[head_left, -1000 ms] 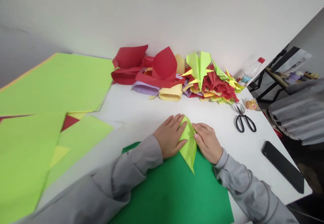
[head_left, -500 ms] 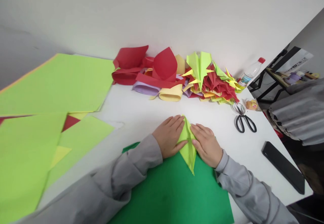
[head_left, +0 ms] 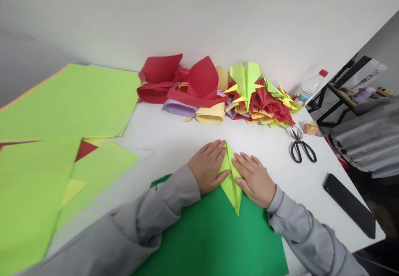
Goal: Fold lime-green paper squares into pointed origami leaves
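Observation:
A folded piece of lime-green paper [head_left: 232,186], narrow and pointed at both ends, lies on a dark green sheet [head_left: 215,234]. My left hand [head_left: 208,166] rests flat on its left side, fingers stretched towards the upper tip and thumb across the middle. On the right side, my right hand [head_left: 254,179] presses down with its fingers extended along the folded edge. A crease runs lengthwise between the two hands. Parts of the paper are hidden under the fingers.
Large lime-green sheets [head_left: 102,105] lie at the left. Rolled red paper [head_left: 202,78] and a pile of folded paper pieces [head_left: 268,105] stand along the wall. Scissors [head_left: 301,149], a plastic bottle [head_left: 310,88], a small wrapped snack [head_left: 310,127] and a black case [head_left: 349,205] are at the right.
My right hand has slid slightly and its fingers lie flatter over the paper's right side. That flap now sits flatter against the crease. The left hand stays nearly in place.

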Demonstrator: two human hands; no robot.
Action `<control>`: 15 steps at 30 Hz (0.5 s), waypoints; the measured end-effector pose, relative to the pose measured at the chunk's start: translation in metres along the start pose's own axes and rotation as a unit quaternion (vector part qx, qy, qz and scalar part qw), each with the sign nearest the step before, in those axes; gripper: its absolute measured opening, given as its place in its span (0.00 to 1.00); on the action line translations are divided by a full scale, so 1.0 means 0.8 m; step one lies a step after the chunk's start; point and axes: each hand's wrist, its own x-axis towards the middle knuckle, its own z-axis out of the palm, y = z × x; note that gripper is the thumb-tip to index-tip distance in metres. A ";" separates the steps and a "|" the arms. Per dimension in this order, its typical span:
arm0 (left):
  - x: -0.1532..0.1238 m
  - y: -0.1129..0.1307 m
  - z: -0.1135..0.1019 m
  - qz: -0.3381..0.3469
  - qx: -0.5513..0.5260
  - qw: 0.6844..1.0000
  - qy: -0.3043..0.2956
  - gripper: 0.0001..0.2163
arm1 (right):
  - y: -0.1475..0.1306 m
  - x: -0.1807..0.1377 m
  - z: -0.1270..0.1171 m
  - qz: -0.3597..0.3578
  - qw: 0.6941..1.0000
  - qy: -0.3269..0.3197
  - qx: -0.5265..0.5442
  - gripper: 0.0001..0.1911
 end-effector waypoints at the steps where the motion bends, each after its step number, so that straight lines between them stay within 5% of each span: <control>1: 0.000 0.000 0.000 0.000 0.001 1.000 -0.002 0.29 | 0.000 0.000 0.000 0.001 1.000 0.000 -0.001 0.26; 15: 0.005 -0.004 -0.006 -0.003 -0.013 1.000 -0.010 0.32 | 0.005 -0.002 -0.001 -0.021 0.999 -0.024 -0.020 0.29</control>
